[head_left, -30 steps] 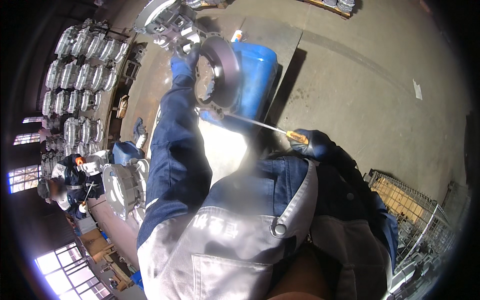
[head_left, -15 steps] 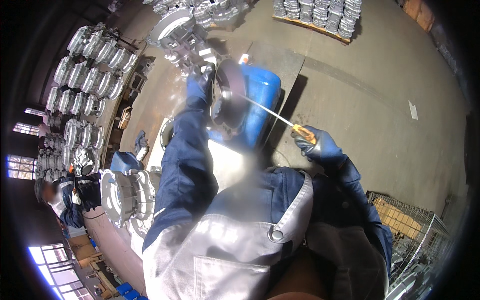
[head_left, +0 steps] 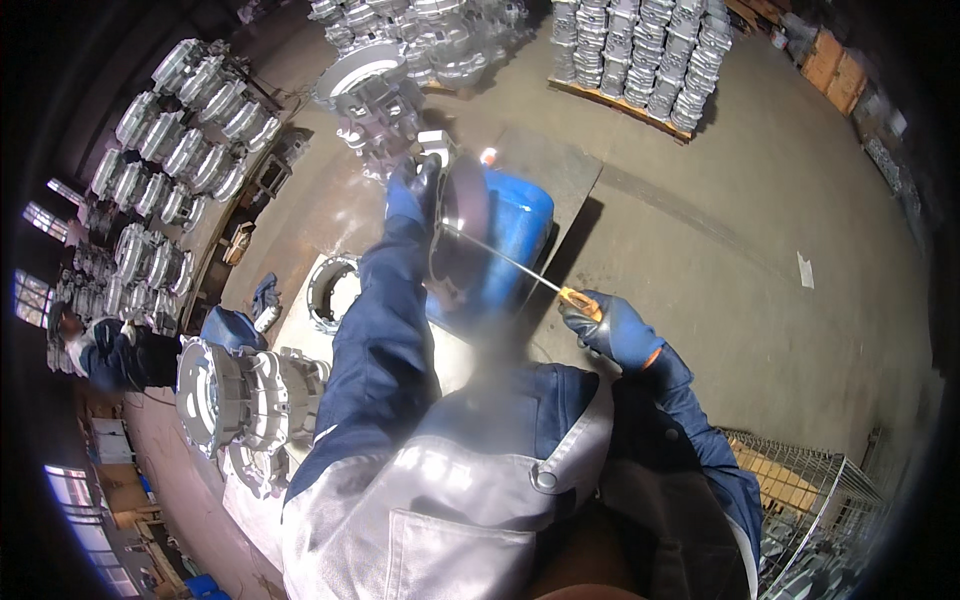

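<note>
My left hand (head_left: 413,187), in a dark blue glove, closes on the far left rim of a ring-shaped metal housing (head_left: 463,215) standing on its edge. The housing's near part is blurred. A blue plastic container (head_left: 518,225) is right beside it, partly hidden behind. My right hand (head_left: 617,328), also gloved, is wrapped round the orange-yellow handle of a long screwdriver-like tool (head_left: 520,267). Its thin metal shaft slants up and left to the housing, with the tip at the inner wall; whether it touches cannot be made out.
Another metal housing (head_left: 375,100) stands beyond my left hand. A metal ring (head_left: 333,293) and stacked housings (head_left: 265,395) are at my left. Pallets of castings (head_left: 640,60) stand further off. A wire cage (head_left: 810,490) is at lower right. Another person (head_left: 125,350) works at far left.
The whole view has shifted, so most things sit lower in it. The tool's tip lies slightly further left against the housing. Both hands keep their grip.
</note>
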A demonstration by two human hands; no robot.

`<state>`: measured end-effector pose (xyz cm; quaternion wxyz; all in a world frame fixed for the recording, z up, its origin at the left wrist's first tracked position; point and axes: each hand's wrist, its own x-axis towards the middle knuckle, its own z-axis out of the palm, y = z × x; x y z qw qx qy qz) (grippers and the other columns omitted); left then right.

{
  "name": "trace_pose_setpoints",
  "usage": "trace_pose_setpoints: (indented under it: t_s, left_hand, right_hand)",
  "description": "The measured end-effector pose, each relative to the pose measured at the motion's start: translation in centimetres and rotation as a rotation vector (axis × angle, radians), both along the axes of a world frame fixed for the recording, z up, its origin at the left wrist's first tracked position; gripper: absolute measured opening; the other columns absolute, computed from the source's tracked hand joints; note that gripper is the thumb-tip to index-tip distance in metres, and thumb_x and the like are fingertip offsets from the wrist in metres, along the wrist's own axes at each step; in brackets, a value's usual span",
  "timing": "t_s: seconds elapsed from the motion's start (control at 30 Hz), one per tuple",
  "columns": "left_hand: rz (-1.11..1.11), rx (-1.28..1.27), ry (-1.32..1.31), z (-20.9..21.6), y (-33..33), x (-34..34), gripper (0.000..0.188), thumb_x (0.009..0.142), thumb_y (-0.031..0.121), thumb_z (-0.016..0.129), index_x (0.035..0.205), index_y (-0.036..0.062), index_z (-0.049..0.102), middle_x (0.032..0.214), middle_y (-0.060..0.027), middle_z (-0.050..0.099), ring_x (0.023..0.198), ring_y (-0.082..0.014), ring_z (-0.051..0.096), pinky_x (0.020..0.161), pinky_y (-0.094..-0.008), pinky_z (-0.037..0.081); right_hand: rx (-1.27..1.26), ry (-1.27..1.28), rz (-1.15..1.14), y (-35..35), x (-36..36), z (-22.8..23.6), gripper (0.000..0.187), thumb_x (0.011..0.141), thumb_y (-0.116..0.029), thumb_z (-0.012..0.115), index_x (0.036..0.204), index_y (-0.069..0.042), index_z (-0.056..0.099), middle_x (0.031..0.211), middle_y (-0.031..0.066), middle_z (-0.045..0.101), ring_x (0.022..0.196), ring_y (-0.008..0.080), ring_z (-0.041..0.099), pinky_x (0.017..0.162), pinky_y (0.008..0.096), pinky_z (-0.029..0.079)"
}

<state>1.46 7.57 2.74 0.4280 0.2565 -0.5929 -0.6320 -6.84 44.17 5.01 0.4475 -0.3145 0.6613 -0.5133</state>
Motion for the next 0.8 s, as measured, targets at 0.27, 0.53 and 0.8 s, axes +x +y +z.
trace_pose_setpoints:
  t_s: [0.27,0.53,0.8]
  left_hand:
    - [-0.017,-0.029,-0.024,-0.4,-0.6,0.6,0.026,0.090,0.020,0.068,0.105,0.0013,0.060,0.088,-0.0058,0.063,0.074,-0.0130,0.058,0.063,-0.0282,0.048]
    - [-0.019,-0.209,-0.033,-1.4,-1.5,1.9,0.027,0.089,0.024,0.070,0.105,0.0041,0.060,0.095,-0.0044,0.062,0.082,-0.0129,0.059,0.071,-0.0273,0.049]
    - [-0.046,-0.141,0.024,0.6,1.0,1.1,0.027,0.091,0.029,0.070,0.100,0.0059,0.059,0.085,0.0008,0.059,0.071,-0.0088,0.052,0.058,-0.0259,0.042]
  right_hand:
    - [0.014,-0.038,-0.002,0.0,-0.5,0.5,0.035,0.093,-0.024,0.068,0.121,-0.003,0.062,0.077,-0.0036,0.059,0.058,0.0051,0.054,0.048,0.0209,0.044]
    - [0.098,-0.062,-0.012,-1.1,-0.7,1.1,0.036,0.092,-0.027,0.069,0.119,-0.004,0.063,0.073,-0.0003,0.058,0.055,0.0079,0.056,0.043,0.0233,0.045]
    - [0.086,-0.036,-0.027,-3.2,-1.8,1.1,0.033,0.094,-0.021,0.064,0.122,-0.004,0.060,0.081,0.0023,0.062,0.056,0.0091,0.057,0.043,0.0231,0.047]
